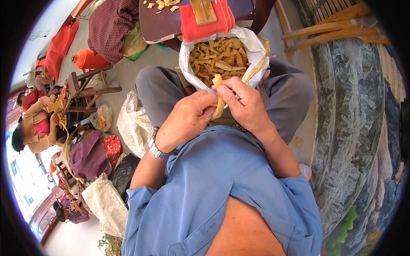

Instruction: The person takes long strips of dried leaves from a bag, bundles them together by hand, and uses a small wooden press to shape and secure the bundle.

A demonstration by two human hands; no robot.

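In front of my belly a folded, yellow-tan dried strip is held between my two hands. My left hand, with a metal watch on its wrist, is closed round its lower part. Thumb and fingers of my right hand pinch it near the upper end. Just beyond, between my knees, stands an open white sack full of similar short tan pieces. A longer tan strip lies over the sack's right rim, close to my right hand.
Past the sack is a dark red seat with a red cloth, a wooden block and small yellow chips. A wooden stool and pale sacks stand left. Other people sit at far left. Plastic-covered panels line the right.
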